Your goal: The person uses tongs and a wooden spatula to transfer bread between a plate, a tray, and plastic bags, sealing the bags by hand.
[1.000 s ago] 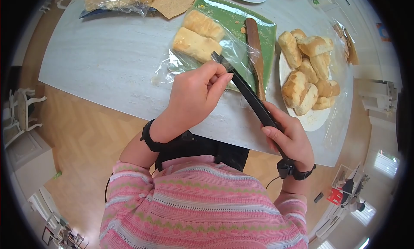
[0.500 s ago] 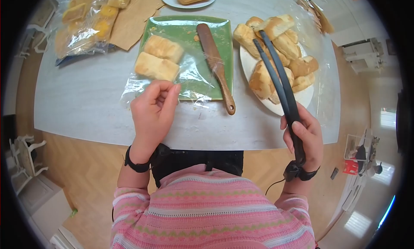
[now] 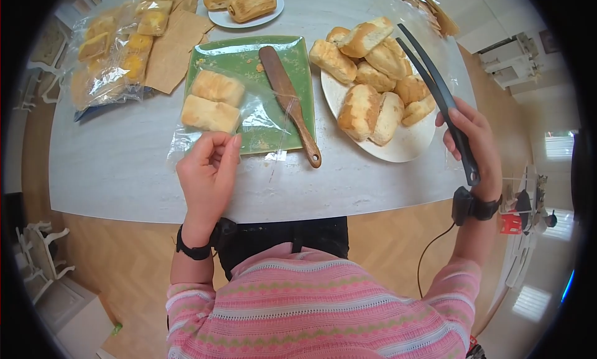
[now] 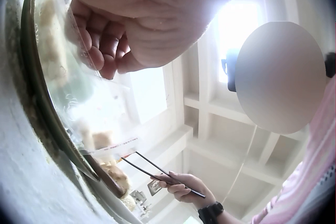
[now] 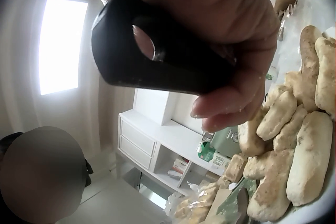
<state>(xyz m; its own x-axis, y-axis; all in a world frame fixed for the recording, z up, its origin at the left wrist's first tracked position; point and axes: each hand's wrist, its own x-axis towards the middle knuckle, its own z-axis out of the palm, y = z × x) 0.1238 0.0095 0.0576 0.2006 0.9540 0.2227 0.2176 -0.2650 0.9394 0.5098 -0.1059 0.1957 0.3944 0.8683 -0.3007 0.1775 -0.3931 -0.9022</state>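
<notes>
In the head view the left hand [image 3: 208,172] pinches the edge of a clear plastic bag [image 3: 254,113] at the green plate's [image 3: 249,44] near left corner. Two bread pieces [image 3: 210,113] lie inside the bag, side by side. The right hand [image 3: 476,144] grips black tongs [image 3: 443,98] near the right side of a white plate [image 3: 407,149] piled with several bread rolls [image 3: 359,110]. The tongs' tips stand apart with nothing between them. In the left wrist view the left hand's fingers [image 4: 107,45] curl at the plastic.
A wooden spatula [image 3: 283,88] lies across the green plate, its handle over the near edge. Packed bread in clear bags [image 3: 112,60] and brown paper [image 3: 171,51] are at the back left. A small white plate [image 3: 249,22] with pastries stands behind; plastic wrapping is at the far right.
The tongs have left the bag area, passed over the rolls and moved to the right with the right hand. Their tips have parted. The left hand remains at the bag's edge.
</notes>
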